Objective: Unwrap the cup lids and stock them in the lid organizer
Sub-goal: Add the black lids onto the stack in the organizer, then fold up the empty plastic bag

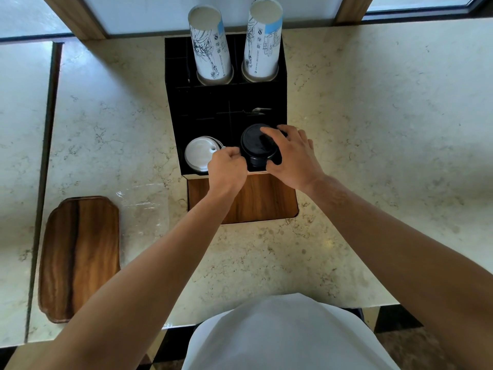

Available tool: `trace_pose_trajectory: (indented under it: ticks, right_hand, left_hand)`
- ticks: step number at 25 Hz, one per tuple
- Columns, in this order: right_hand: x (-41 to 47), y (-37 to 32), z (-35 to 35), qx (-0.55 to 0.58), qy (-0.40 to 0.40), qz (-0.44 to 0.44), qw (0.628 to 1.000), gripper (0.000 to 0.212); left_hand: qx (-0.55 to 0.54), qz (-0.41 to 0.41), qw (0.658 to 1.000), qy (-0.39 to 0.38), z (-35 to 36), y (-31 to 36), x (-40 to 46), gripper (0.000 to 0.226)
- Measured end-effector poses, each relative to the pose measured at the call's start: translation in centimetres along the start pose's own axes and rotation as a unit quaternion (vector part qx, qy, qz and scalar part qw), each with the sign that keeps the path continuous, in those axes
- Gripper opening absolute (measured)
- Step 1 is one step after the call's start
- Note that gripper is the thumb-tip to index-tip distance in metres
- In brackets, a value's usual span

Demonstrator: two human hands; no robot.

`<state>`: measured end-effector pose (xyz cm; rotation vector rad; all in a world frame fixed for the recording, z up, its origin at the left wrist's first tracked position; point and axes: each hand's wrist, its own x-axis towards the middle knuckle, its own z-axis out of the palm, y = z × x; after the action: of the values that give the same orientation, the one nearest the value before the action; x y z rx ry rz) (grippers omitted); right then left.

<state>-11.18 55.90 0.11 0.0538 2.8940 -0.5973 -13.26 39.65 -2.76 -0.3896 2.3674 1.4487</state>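
Observation:
A black lid organizer (208, 108) with a wooden front stands on the marble counter. A stack of black cup lids (253, 141) sits in its front right compartment. My right hand (290, 156) wraps around that stack from the right, fingers over its top. My left hand (226, 166) pinches at the stack's left side, fingers closed; what it grips is hidden. White lids (197, 153) fill the front left compartment. A clear plastic wrapper (144, 206) lies flat on the counter to the left.
Two tall stacks of printed paper cups (210, 46) (262, 41) stand upside down in the organizer's back slots. A wooden tray (80, 257) lies at the counter's left. The counter edge runs near my body.

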Motion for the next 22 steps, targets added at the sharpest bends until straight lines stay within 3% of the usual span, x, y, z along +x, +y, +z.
trace_pose_trajectory:
  ticks: [2, 5, 14, 18, 22]
  right_hand:
    - [-0.6, -0.2, -0.4, 0.008, 0.006, 0.006, 1.0, 0.078]
    - [-1.6, -0.5, -0.9, 0.023, 0.019, 0.011, 1.0, 0.078]
    - [-6.0, -2.6, -0.8, 0.044, 0.027, -0.008, 0.999, 0.064]
    - [-7.1, -5.0, 0.8, 0.018, 0.066, -0.029, 0.997, 0.049]
    - [-7.3, -8.7, 3.6, 0.011, 0.071, -0.081, 0.994, 0.039]
  left_hand:
    - [0.002, 0.009, 1.0, 0.014, -0.3, 0.0, -0.4, 0.023]
    - [0.017, 0.019, 0.999, 0.028, -1.0, 0.2, -1.3, 0.035]
    - [0.054, 0.048, 0.995, 0.069, -2.8, -1.0, -4.9, 0.035]
    - [0.04, 0.017, 0.993, 0.106, -5.3, -2.5, -7.1, 0.025]
    - [-0.016, -0.023, 0.991, 0.134, -8.9, -5.5, -9.7, 0.037]
